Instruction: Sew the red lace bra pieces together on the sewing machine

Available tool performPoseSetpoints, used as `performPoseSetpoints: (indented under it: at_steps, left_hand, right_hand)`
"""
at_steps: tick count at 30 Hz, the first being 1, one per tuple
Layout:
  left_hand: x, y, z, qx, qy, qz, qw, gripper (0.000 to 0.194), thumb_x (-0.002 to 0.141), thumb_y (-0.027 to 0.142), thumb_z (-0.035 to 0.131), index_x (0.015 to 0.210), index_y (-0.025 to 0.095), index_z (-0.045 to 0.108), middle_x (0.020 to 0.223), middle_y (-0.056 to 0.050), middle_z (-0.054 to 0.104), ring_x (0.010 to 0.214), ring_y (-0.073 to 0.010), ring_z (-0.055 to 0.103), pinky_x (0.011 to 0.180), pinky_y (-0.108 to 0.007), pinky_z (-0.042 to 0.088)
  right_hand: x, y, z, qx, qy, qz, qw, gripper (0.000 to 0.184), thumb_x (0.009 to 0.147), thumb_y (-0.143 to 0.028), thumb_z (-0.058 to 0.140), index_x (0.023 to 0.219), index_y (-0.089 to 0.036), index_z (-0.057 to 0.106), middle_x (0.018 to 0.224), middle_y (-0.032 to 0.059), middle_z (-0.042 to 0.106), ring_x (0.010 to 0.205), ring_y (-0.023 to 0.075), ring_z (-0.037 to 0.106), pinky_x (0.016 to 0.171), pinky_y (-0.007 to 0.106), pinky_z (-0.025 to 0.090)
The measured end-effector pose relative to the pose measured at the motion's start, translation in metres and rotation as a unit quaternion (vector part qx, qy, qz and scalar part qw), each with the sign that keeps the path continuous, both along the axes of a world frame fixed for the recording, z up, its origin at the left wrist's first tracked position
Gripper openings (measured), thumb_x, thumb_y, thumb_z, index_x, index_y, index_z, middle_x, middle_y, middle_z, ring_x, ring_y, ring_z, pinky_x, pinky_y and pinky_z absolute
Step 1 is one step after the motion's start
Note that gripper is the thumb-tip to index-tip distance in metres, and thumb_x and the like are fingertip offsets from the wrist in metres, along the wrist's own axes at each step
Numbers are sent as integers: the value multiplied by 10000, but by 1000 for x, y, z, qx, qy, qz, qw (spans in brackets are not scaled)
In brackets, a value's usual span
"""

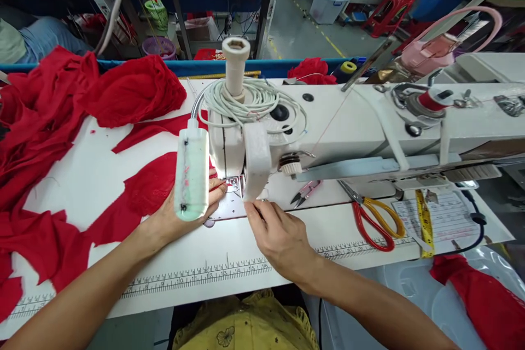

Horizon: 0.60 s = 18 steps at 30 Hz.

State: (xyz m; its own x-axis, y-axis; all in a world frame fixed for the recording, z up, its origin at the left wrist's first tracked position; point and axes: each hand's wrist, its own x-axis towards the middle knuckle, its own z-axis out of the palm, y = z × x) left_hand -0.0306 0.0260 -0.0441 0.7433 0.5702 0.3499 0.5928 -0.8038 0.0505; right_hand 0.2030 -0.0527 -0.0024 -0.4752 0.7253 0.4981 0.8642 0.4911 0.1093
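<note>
- Bench (213, 249): white, a printed ruler along the near edge.
- Machine (340, 120): white sewing machine, standing across the bench, its head between the hands.
- Red cloth (151, 180): spread over the bench's left side, heaped farther left; one piece runs under the left hand.
- Tub (414, 284): clear plastic, lower right, below the bench; more red cloth inside.
- Left hand (213, 197): laid out, fingertips at the needle plate (233, 182); partly hidden, so any grip cannot be told.
- Right hand (279, 232): apart from the left, fingers bent, tips together just below the machine's head; anything pinched cannot be made out.
- Lamp (192, 175): pale, lit, in front of the left hand.
- Cord (254, 104): coiled around the post atop the machine.
- Paper (447, 219): right end, a yellow tape (425, 229) across it.
- Scissors (361, 200): red and yellow handles, left of the paper.
- Snips (305, 194): pink, between scissors and right hand.
</note>
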Motion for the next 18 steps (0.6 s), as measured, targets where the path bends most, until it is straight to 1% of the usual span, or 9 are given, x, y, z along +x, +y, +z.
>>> performPoseSetpoints:
  at_steps: [1,3,5,8,11,13,15,18]
  left_hand:
    - [0,0,1,5,1,1,1000,315,967,211,533,1264,207,636,1235,-70,707,1126,-279,659,1008,-500,510]
    - [1,-1,4,16,-1,1,1000,298,967,212,539,1246,205,645,1209,-58,719,1132,-279,653,1027,-498,491]
    - [0,0,5,26,-5,-2,1000,304,961,209,553,1249,221,648,1193,-42,725,1129,-267,654,1059,-488,467]
    - [-2,0,5,22,-10,-5,1000,336,956,198,557,1280,234,640,1211,-50,715,1125,-247,656,1074,-448,463]
    - [-3,0,5,-1,-16,-4,1000,343,959,191,545,1287,226,640,1215,-70,710,1132,-246,655,1058,-425,479]
    - [-2,0,5,-13,-18,-4,1000,349,959,190,544,1293,233,636,1209,-64,713,1129,-249,657,1055,-436,479]
    - [-1,0,4,-14,-15,1,1000,346,957,199,552,1291,241,635,1209,-57,715,1136,-267,653,1072,-485,456]
    - [0,0,4,-4,-5,3,1000,321,965,216,547,1272,212,642,1222,-70,711,1166,-294,638,1069,-529,444]
  right_hand:
    - [3,2,-3,0,13,7,1000,209,926,-30,530,1045,-100,686,855,55,663,708,124,561,558,266,364]
    - [6,5,-7,2,25,9,1000,193,939,-46,516,999,-120,683,814,45,638,696,125,550,569,267,367]
    - [6,9,-7,3,19,5,1000,193,931,-45,504,897,-146,665,750,34,595,660,133,522,552,272,352]
    - [2,15,-5,-6,-8,5,1000,223,871,-3,490,769,-171,594,716,41,566,630,149,496,506,277,316]
    - [-2,18,-4,-16,-30,5,999,221,826,16,488,759,-180,564,721,52,577,632,160,503,489,270,315]
    - [-3,19,-5,-6,-33,3,999,220,817,17,489,752,-181,559,707,52,580,624,161,500,493,267,330]
    - [-5,19,-6,8,-31,1,999,218,818,15,489,747,-179,561,696,53,582,615,161,494,496,265,339]
    - [-7,18,-5,18,-27,-10,999,211,831,3,486,751,-176,565,695,56,585,613,160,489,494,268,328]
